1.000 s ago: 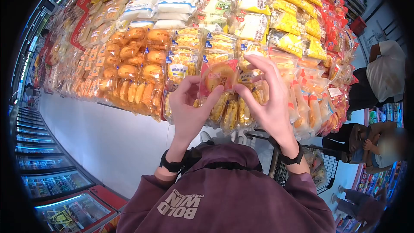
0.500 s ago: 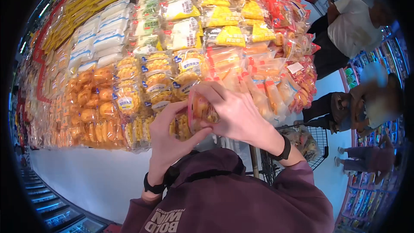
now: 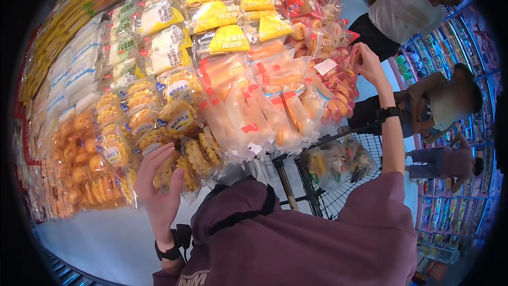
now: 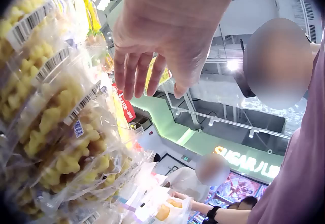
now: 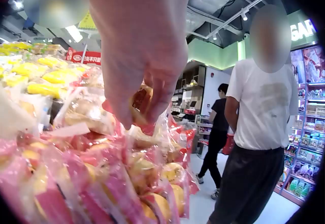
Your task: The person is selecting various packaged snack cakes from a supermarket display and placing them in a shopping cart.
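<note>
My right hand reaches out to the far right end of the display. It pinches a wrapped round pastry, mostly hidden behind the fingers in the right wrist view. Right below it lie pink-wrapped pastries in a packed pile. My left hand is raised with fingers spread and nothing in it, in front of the bagged waffles. In the left wrist view its fingers hang straight beside the clear waffle packs.
Long bread packs fill the middle front of the display, with yellow bread packs behind. A shopping cart holding bagged goods stands at the front right. A person in a white shirt stands beyond the display's end.
The wrapped pastry was between both hands; my left hand has let go of it. My right hand has carried it to the display's right end, and the head view has shifted right.
</note>
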{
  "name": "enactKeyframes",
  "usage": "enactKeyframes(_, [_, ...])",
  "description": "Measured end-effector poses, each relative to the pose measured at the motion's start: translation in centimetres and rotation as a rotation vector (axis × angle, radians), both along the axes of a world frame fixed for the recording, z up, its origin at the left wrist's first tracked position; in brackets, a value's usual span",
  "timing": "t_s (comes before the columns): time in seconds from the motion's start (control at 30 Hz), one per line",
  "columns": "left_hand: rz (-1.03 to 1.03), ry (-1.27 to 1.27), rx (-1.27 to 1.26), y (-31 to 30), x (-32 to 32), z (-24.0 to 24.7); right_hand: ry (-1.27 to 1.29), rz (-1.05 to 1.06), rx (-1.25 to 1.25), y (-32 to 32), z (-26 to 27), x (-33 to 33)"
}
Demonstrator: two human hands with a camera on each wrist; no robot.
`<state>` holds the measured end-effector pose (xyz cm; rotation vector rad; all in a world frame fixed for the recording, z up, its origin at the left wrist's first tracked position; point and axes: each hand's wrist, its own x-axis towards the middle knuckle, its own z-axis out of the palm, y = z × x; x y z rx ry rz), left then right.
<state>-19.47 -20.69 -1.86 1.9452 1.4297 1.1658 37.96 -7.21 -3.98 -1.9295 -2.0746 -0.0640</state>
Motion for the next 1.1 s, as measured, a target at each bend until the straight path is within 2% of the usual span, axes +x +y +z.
enactKeyframes(0.17, [0.026, 0.047, -0.033, 0.2, 1.2, 0.6, -0.055, 0.053, 0.047, 1.7, -3.6, 4.2])
enactKeyframes(0.3, [0.031, 0.065, -0.04, 0.6, 2.1, 1.2, -0.055, 0.05, 0.042, 3.5, -4.1, 3.9])
enactKeyframes(0.4, [0.036, 0.063, -0.028, 0.9, 2.5, 1.4, -0.107, 0.164, 0.021, 5.0, -4.9, 4.2])
enactKeyframes(0.53, [0.055, 0.079, -0.004, 1.1, 2.7, 1.6, -0.034, 0.085, -0.056, 5.1, -6.3, 4.0])
enactKeyframes(0.67, [0.067, 0.068, 0.003, 1.2, 2.6, 1.3, 0.18, -0.151, -0.033, 4.4, -4.7, 2.4])
enactKeyframes(0.8, [0.064, 0.054, 0.003, 1.5, 2.8, 1.7, 0.075, -0.076, 0.081, 3.9, -5.7, 2.4])
enactKeyframes(0.9, [0.057, 0.018, 0.002, 1.5, 2.9, 2.0, 0.1, -0.126, 0.027, 3.4, -5.6, 1.7])
enactKeyframes(0.97, [0.05, 0.002, 0.021, 1.5, 2.6, 2.0, 0.161, -0.057, 0.092, 3.7, -7.2, 2.8])
enactKeyframes(1.1, [0.038, -0.018, 0.059, 1.0, 1.6, 1.5, 0.134, -0.108, 0.171, 3.2, -6.6, 3.0])
